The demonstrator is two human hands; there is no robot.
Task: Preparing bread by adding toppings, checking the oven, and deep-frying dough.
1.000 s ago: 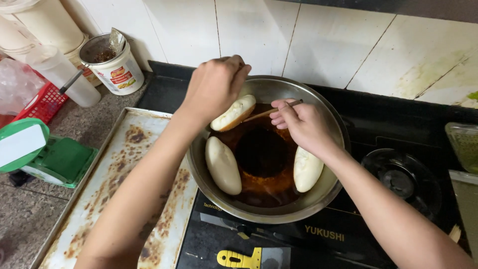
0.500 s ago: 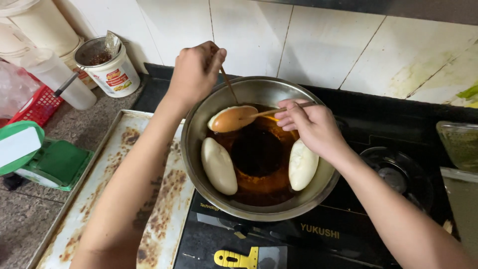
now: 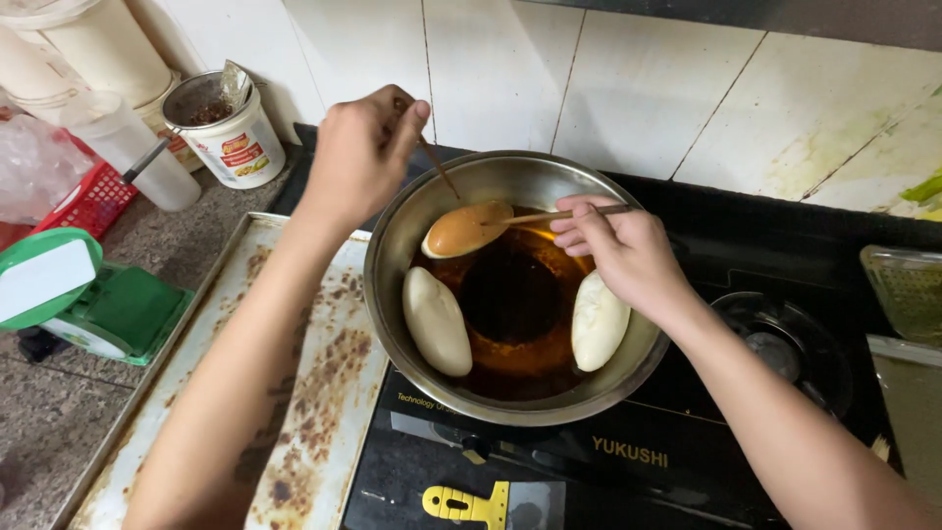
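- The black gas stove (image 3: pixel 687 461) fills the lower right; a bare burner (image 3: pixel 775 344) sits at its right side, and a yellow tool (image 3: pixel 466 505) lies at its front edge.
- A long metal baking tray (image 3: pixel 324 393), blotched with brown burnt marks, lies just left of the stove on the stone counter (image 3: pixel 39 432); the left forearm crosses above it.
- A round steel pan (image 3: pixel 491 186) stands on the stove's left side, holding dark amber oil (image 3: pixel 515 304); its left rim is just beside the tray's right edge.
- Three pieces of dough are in the pan: a pale oblong piece (image 3: pixel 437 319) leans on the left wall, a second pale piece (image 3: pixel 599 319) leans on the right wall, and a browned piece (image 3: pixel 466 229) lies at the far side of the oil.
- The left hand (image 3: pixel 363 152) is above the pan's far left rim, fingers curled shut around a thin stick (image 3: pixel 439 167) that slants down to the browned piece.
- The right hand (image 3: pixel 623 250) hovers over the pan's right half, just above the second pale piece; fingers pinch a second stick (image 3: pixel 559 214) whose tip touches the browned piece, which thus lies between the two hands.
- At the counter's left edge sits a green and white scale (image 3: pixel 78 294); behind it a red basket (image 3: pixel 88 201); an open tin can (image 3: pixel 231 132) stands by the tiled wall (image 3: pixel 638 88).
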